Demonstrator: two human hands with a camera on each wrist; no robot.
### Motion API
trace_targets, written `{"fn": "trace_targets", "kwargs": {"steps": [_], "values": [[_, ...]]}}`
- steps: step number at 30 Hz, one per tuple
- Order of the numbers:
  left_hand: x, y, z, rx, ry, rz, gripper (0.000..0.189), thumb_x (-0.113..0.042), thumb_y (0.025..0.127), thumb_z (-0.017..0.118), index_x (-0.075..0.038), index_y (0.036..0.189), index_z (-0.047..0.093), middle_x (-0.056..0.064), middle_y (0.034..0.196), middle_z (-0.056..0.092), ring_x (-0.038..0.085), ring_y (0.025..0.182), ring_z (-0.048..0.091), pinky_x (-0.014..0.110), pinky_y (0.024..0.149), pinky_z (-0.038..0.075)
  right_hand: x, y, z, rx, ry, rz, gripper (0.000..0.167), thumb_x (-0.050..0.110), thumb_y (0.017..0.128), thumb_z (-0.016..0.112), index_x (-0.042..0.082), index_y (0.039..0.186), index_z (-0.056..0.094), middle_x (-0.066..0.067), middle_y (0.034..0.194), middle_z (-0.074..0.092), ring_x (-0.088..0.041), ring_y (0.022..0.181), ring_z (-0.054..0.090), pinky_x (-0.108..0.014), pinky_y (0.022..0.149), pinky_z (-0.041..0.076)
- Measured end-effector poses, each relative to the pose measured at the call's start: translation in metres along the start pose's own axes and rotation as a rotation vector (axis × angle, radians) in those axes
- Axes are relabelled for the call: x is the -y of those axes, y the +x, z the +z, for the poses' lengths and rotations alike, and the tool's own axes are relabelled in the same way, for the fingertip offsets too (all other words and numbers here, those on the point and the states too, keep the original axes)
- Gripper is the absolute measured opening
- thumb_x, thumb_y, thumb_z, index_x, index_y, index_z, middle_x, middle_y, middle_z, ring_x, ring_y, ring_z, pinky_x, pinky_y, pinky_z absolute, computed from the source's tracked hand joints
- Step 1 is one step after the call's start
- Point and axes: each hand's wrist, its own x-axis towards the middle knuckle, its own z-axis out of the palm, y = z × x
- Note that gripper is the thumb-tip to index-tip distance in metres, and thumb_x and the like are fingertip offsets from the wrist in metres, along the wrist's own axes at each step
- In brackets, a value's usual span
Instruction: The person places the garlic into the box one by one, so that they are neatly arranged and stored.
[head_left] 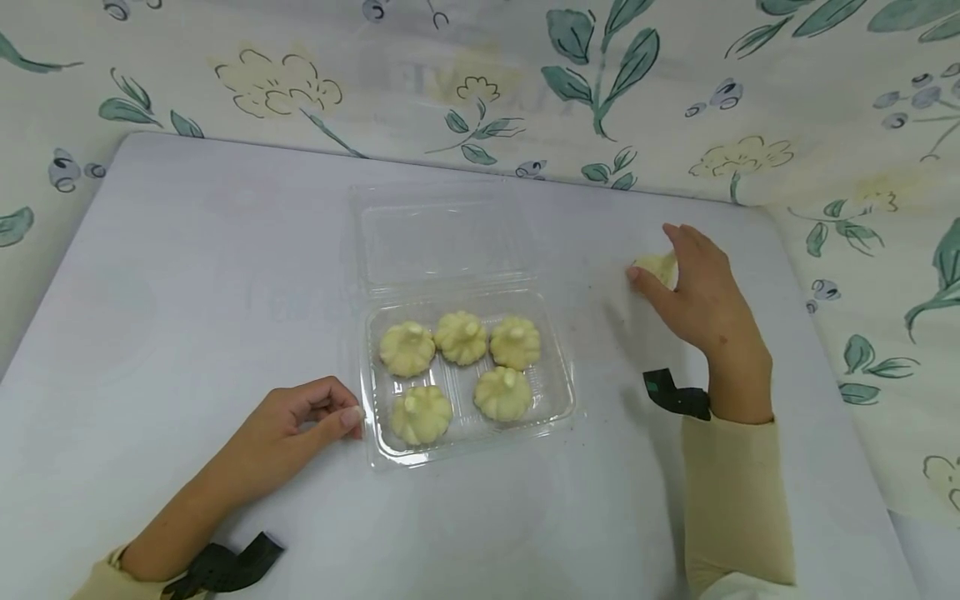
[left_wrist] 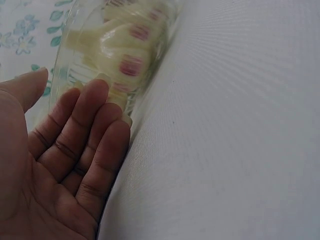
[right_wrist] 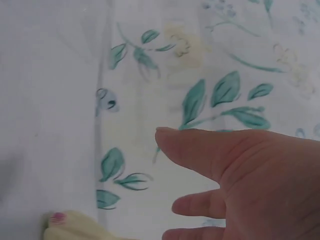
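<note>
A clear plastic clamshell box (head_left: pixel 465 433) lies with its lid (head_left: pixel 442 237) folded back. Inside sit several pale yellow, ridged, pumpkin-shaped pieces (head_left: pixel 422 414), each with a stub on top; pink marks show on their sides in the left wrist view. My left hand (head_left: pixel 307 425) is at the box's left edge, fingertips right at its wall, with the thumb apart from the fingers in the left wrist view (left_wrist: pixel 75 145). On the right, one more pumpkin-shaped piece (head_left: pixel 656 268) rests on the table, partly hidden by my right hand (head_left: pixel 701 292), whose thumb and fingers spread around it.
The white tabletop (head_left: pixel 225 292) extends around the box. Behind it and to the right hangs or lies a cloth with leaf and flower prints (head_left: pixel 420 108). Black straps (head_left: pixel 678 396) circle both wrists.
</note>
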Motion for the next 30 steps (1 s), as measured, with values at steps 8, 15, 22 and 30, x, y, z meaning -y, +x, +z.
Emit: {"fn": "trace_targets", "kwargs": {"steps": [8, 15, 22, 30], "values": [[0.003, 0.001, -0.001, 0.01, -0.012, -0.009, 0.012, -0.014, 0.106, 0.063, -0.021, 0.1, 0.069, -0.01, 0.089, 0.074, 0.015, 0.085, 0.073, 0.026, 0.079, 0.055, -0.015, 0.012, 0.011, 0.138, -0.009, 0.077, 0.086, 0.054, 0.106, 0.048, 0.0, 0.165, 0.016, -0.027, 0.171, 0.003, -0.052, 0.154, 0.014, -0.072, 0.117, 0.019], [0.004, 0.001, -0.001, 0.011, -0.02, -0.002, 0.013, -0.013, 0.107, 0.062, -0.019, 0.099, 0.069, -0.009, 0.088, 0.074, 0.016, 0.084, 0.074, 0.026, 0.079, 0.056, -0.016, 0.013, 0.014, 0.076, -0.027, 0.077, 0.069, 0.04, 0.11, 0.044, 0.0, 0.163, 0.024, -0.026, 0.169, 0.018, -0.051, 0.15, 0.025, -0.071, 0.116, 0.024], [0.004, 0.001, -0.001, 0.011, -0.03, -0.006, 0.013, -0.013, 0.107, 0.061, -0.018, 0.098, 0.069, -0.008, 0.088, 0.074, 0.016, 0.084, 0.074, 0.026, 0.079, 0.057, -0.012, 0.018, 0.021, 0.164, -0.042, 0.174, 0.075, 0.04, 0.108, 0.049, 0.009, 0.167, 0.014, -0.028, 0.155, 0.043, -0.047, 0.118, 0.051, -0.064, 0.092, 0.045], [0.005, 0.001, 0.0, 0.009, -0.031, 0.004, 0.015, -0.012, 0.107, 0.061, -0.02, 0.097, 0.069, -0.009, 0.089, 0.074, 0.016, 0.085, 0.074, 0.026, 0.079, 0.057, -0.006, 0.019, 0.028, 0.199, -0.065, 0.206, 0.079, 0.04, 0.105, 0.053, 0.008, 0.166, 0.015, -0.026, 0.154, 0.044, -0.046, 0.11, 0.051, -0.057, 0.082, 0.048]]}}
